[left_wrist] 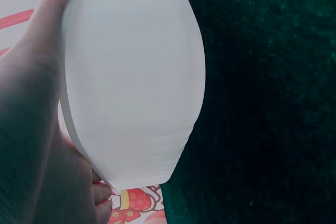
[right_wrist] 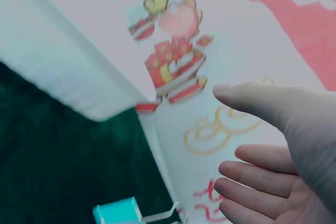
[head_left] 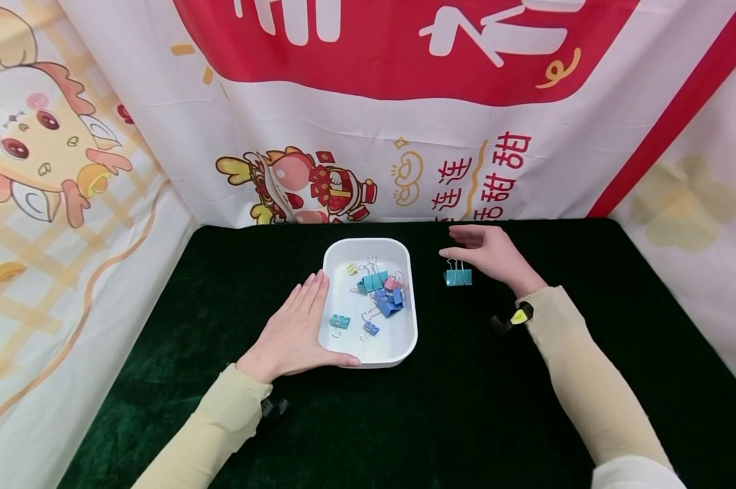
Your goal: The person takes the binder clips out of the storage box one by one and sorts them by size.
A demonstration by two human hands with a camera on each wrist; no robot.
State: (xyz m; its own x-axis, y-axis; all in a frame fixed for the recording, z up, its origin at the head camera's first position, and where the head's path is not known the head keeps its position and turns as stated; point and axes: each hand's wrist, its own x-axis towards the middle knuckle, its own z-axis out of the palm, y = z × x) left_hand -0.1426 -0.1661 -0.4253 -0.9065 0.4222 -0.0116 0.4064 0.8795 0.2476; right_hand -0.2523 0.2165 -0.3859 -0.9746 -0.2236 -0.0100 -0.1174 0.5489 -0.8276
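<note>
In the head view, a white rectangular tray [head_left: 355, 348] holds several binder clips: a teal clip [head_left: 374, 280], a blue clip [head_left: 387, 303], a pink clip [head_left: 394, 282] and smaller ones. My left hand [head_left: 294, 333] lies with straight fingers along the tray's left side, its thumb at the near rim. The left wrist view shows that hand against the white tray wall [left_wrist: 136, 77]. Right of the tray, a teal binder clip [head_left: 458, 277] stands on the cloth with its wire handles up. Over those handles is my right hand [head_left: 486, 251], thumb and fingers spread apart and holding nothing.
Dark green cloth [head_left: 368, 428] covers the table. White printed fabric [head_left: 178, 149] hangs behind the far edge and along both sides. In the right wrist view, the tray's outer wall [right_wrist: 58, 72] crosses the upper left.
</note>
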